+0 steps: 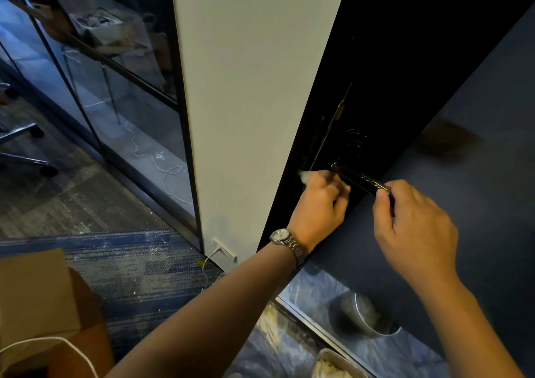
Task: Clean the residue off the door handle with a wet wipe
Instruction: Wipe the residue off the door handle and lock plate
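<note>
Handle (360,179) is a dark lever on the black door (405,73), sticking out toward the camera, just below a round lock plate (355,143). Pale smears of residue show along its top face.

Left hand (321,204) is curled narrow around a bunched white wipe (308,176), which pokes out above the knuckles, right beside the handle's inner end. Whether the wipe touches the metal is hidden by the fingers. A watch (285,241) sits on that wrist.

Right hand (414,227) pinches the handle's free tip between thumb and fingers, closed on it.

Handling, as a judgement: the handle is rigid metal, fixed to the door, probably glossy and slick once wet, and it likely swings down under load (so pinning the tip makes sense). Best hold is the tip, leaving the top face bare for rubbing. The wipe is soft, light and limp; bunched, it gives a firmer pad for pressing. Residue looks stuck on, so it needs pressure along the length.

Task seems mid-way; smears remain.
</note>
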